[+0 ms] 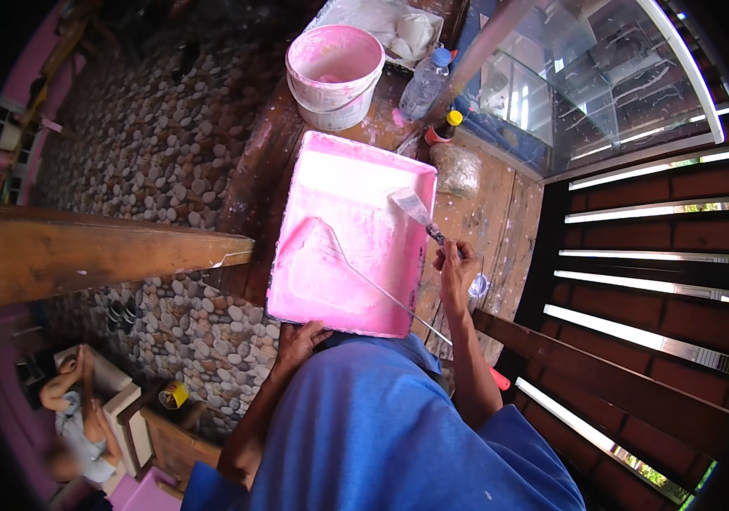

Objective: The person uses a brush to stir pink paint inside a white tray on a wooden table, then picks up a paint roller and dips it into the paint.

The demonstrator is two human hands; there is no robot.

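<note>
Head view, right hand (pixel 458 266) pinching paintbrush (pixel 413 207), left hand (pixel 300 344) touching pink tray's edge (pixel 341 324), grip partly hidden

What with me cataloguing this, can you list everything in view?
Tray: 1, pink, centre
Roller: 1, pink, in tray
Paintbrush: 1, whitish, over tray
Bucket: 1, white-pink, beyond tray
Blue-capped bottle: 1, clear, beyond tray
Yellow-capped bottle: 1, dark, beyond tray
Package: 1, clear, right of tray
Disc: 1, pale, right of tray
Bundle: 1, white, top
Cabinet: 1, clear, upper right
Table: 1, brown, beneath tray
Post: 1, brown, left
Pebbled floor: 1, grey, left
Slatted wall: 1, brown, right
Container: 1, yellow, lower left
Person: 1, pale clothing, lower left
Clothing: count unclear, blue, bottom centre
Left hand: 1, bare, at tray's edge
Right hand: 1, bare, holding paintbrush
</note>
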